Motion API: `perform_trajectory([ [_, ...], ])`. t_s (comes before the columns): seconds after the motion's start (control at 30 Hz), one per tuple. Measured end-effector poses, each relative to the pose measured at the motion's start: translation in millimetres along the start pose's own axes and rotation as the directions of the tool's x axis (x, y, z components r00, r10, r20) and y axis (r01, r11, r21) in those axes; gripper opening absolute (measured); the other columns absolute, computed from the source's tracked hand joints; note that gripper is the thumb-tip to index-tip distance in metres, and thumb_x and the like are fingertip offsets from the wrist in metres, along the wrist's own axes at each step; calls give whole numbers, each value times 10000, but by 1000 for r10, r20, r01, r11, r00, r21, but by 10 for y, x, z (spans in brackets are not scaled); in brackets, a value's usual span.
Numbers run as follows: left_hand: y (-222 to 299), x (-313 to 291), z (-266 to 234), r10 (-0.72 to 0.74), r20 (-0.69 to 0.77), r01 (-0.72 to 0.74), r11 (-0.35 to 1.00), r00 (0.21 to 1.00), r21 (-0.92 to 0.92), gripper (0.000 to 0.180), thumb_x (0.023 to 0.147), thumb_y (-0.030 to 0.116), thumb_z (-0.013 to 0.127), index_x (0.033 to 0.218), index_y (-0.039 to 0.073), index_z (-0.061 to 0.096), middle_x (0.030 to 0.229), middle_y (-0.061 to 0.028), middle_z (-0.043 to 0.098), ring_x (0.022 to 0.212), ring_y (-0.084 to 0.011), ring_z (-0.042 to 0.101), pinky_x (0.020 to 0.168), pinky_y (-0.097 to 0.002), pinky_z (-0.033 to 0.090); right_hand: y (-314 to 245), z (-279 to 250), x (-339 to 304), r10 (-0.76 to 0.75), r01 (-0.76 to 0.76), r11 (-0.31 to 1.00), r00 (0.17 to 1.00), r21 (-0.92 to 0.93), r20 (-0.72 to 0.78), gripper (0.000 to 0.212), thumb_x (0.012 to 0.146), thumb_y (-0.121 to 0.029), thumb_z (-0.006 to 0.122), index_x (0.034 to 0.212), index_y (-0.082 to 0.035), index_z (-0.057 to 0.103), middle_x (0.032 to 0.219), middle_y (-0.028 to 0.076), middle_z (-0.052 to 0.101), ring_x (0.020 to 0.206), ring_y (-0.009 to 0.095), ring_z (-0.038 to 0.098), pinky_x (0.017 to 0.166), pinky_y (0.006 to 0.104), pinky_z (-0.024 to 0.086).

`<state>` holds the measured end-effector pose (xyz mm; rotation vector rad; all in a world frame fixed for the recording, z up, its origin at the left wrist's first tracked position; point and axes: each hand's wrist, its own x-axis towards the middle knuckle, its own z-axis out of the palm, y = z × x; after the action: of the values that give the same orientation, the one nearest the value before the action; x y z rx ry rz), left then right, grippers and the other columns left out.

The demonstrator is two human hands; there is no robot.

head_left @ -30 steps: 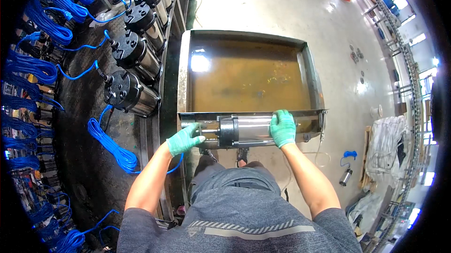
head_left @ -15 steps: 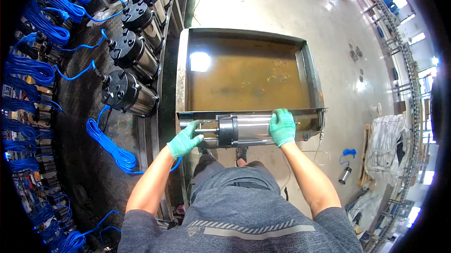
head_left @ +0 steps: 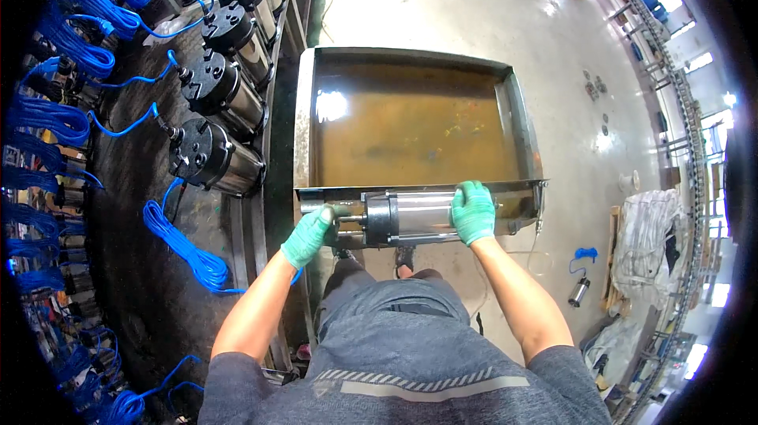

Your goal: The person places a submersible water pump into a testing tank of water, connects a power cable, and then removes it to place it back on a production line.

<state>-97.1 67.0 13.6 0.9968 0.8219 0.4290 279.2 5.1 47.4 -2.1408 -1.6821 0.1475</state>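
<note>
A steel cylindrical pump motor [head_left: 426, 216] with a black end collar lies sideways on the narrow ledge along the near side of a water-filled metal tank [head_left: 304, 129]. From its left end a thin metal shaft [head_left: 351, 220] sticks out. My left hand [head_left: 308, 235], in a green glove, is closed around the outer end of that shaft, its fingertips partly hidden. Over the right part of the steel body, my gloved right hand [head_left: 474, 213] is wrapped with the fingers on the far side. The motor's right end is partly covered by this hand.
Several upright black-topped steel motors [head_left: 207, 153] line the bench at left. A blue cable coil [head_left: 189, 251] lies near my left forearm, and more coils [head_left: 55, 117] hang beyond. At right, a small motor [head_left: 579, 292] and a wrapped white bundle [head_left: 651, 232] sit on the floor.
My left hand's fingers have curled in from a more stretched pose and closed at the shaft's end. My right hand stays on the motor body, which has hardly moved.
</note>
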Motion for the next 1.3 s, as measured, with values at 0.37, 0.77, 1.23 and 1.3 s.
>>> perform_trajectory([
  [0.37, 51, 12, 113, 129, -167, 5, 776, 977, 631, 310, 856, 219, 776, 1050, 18, 641, 834, -120, 610, 775, -186, 578, 723, -355, 494, 17, 34, -16, 11, -11, 1000, 1000, -1, 4, 119, 882, -139, 614, 957, -54, 652, 995, 176, 643, 964, 390, 602, 873, 484, 494],
  [0.77, -89, 28, -60, 211, -92, -116, 794, 973, 597, 385, 949, 216, 632, 1278, 16, 627, 1064, -65, 674, 957, -163, 599, 860, -325, 507, 15, 47, -14, 3, -3, 1000, 1000, -10, 14, 121, 884, -139, 614, 963, -55, 650, 1003, 174, 638, 973, 389, 598, 880, 480, 492],
  [1.23, 241, -11, 9, -1, 97, -23, 970, 995, 241, 637, 963, 396, 676, 1452, 31, 493, 1018, -9, 600, 859, -118, 532, 705, -263, 470, 42, 43, -29, 8, -8, 1000, 1000, -8, 5, 116, 879, -128, 616, 959, -52, 652, 990, 174, 639, 966, 389, 598, 881, 478, 492],
  [1.3, 211, -33, -18, -111, 17, 98, 934, 994, 344, 483, 938, 282, 706, 1315, 21, 557, 1037, -52, 605, 902, -137, 549, 749, -299, 494, 37, 38, -30, 15, -14, 1000, 1000, -7, 9, 118, 878, -129, 616, 960, -53, 653, 988, 175, 638, 965, 389, 598, 880, 478, 492],
])
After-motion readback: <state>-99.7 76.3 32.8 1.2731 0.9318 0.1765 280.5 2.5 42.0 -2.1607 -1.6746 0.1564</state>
